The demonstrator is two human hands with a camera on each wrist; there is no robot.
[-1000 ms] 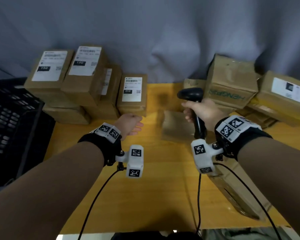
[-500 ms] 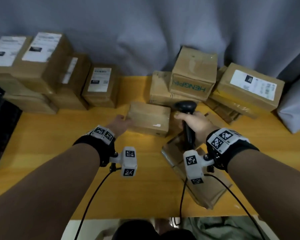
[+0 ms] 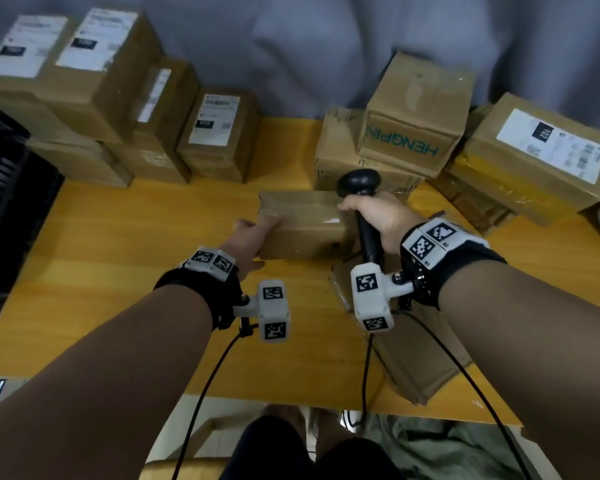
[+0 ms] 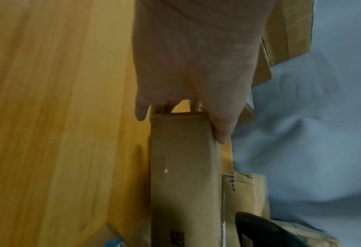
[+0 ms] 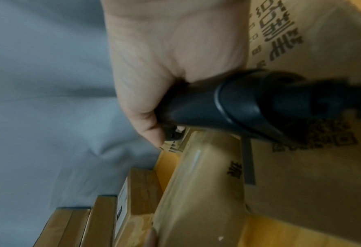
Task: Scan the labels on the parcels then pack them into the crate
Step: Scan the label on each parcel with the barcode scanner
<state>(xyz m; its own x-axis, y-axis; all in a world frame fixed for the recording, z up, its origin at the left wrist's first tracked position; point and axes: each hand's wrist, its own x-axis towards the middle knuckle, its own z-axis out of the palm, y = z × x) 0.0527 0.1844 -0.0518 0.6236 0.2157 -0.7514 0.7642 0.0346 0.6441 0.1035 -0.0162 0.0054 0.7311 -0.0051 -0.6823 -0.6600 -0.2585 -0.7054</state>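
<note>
Head view: on the yellow worktop [image 3: 125, 237] a plain brown parcel [image 3: 302, 225] lies at the centre, with the left hand [image 3: 248, 239] wrapped round its nine o'clock end and the right hand [image 3: 378, 220] clamped on the black scanner [image 3: 359, 183] at its three o'clock end. Labelled boxes [image 3: 219, 133] are stacked toward eleven o'clock, a black crate [image 3: 0, 188] sits at nine o'clock, and more boxes [image 3: 416, 112] are heaped toward one o'clock against a grey curtain [image 3: 326, 39]. A flattened carton [image 3: 426, 362] lies under the right forearm. Left wrist view: the left hand [image 4: 192, 66] grips the parcel [image 4: 183, 175] by its end, thumb along one edge and fingers [image 4: 141, 110] curled behind. Right wrist view: the right hand [image 5: 171, 66] is closed round the scanner [image 5: 228, 107] handle, with the parcel [image 5: 200, 192] just beneath it and printed cardboard [image 5: 313, 150] at three o'clock.
</note>
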